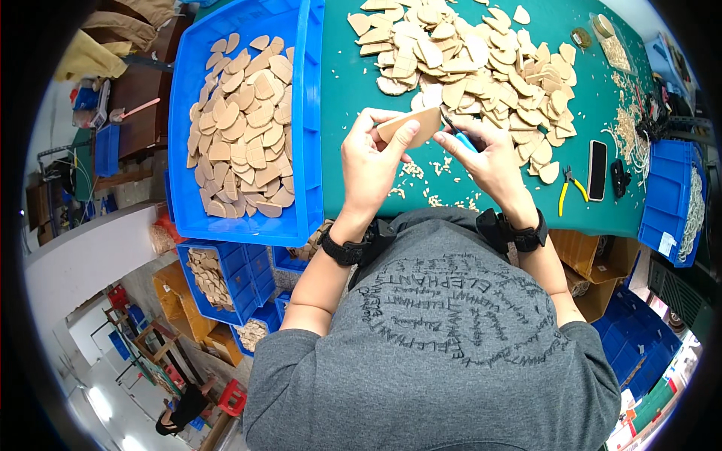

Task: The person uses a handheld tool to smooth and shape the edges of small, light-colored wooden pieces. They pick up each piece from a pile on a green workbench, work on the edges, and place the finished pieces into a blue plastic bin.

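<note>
My left hand [374, 154] pinches a thin tan rounded board piece [417, 126] between thumb and fingers, over the near middle of the green table. My right hand [481, 154] is closed around blue-handled cutting pliers [463, 138]. Their dark jaws meet the right edge of the piece; whether they bite into it I cannot tell. Beyond both hands spreads a heap of similar tan pieces [481, 60]. Small tan offcuts [440, 171] lie scattered on the table below my hands.
At left a large blue crate [308, 150] holds many tan pieces. Yellow-handled pliers [571, 190], a phone [597, 171] and a small black object [620, 179] lie on the green table [353, 199] at right. A blue bin [665, 197] with pale cords stands at the right edge.
</note>
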`<action>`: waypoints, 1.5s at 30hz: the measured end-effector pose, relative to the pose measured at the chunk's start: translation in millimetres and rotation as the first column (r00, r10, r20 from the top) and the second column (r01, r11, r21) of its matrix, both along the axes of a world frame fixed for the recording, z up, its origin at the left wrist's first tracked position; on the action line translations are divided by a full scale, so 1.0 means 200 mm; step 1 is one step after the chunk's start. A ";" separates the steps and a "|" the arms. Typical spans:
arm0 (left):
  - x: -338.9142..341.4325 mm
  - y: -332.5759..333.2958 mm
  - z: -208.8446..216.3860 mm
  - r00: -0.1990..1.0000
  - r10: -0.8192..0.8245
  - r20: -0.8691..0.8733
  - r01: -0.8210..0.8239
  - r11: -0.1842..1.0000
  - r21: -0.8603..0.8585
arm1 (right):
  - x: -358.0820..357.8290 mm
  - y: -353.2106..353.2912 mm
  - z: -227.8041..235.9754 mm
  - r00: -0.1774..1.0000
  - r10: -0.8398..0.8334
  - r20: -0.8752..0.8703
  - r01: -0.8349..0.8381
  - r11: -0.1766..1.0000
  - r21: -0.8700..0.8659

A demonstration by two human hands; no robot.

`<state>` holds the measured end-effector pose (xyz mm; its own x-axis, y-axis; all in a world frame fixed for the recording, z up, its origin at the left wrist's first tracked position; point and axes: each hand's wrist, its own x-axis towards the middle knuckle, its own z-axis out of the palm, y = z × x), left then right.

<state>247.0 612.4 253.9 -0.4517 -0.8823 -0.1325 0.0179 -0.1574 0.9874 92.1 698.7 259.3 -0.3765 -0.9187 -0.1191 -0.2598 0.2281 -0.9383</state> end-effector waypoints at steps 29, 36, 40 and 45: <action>-0.41 -0.61 -0.63 0.699 0.010 0.715 0.265 0.925 -0.272 | -0.19 0.05 -0.18 0.966 -0.201 0.161 0.199 0.980 0.029; -0.18 -0.38 -0.28 0.939 -0.183 -0.290 0.294 0.865 0.406 | -0.20 0.01 -0.14 0.986 -0.140 0.094 0.127 0.984 0.128; -0.09 -0.25 -0.16 0.954 -0.270 -0.129 0.295 0.922 0.252 | -0.17 -0.03 -0.07 1.000 0.011 0.027 -0.014 0.993 0.115; -0.05 -0.15 0.00 0.961 -0.277 0.027 0.275 0.960 0.047 | -0.14 -0.02 0.00 0.995 0.095 -0.008 -0.092 0.980 0.179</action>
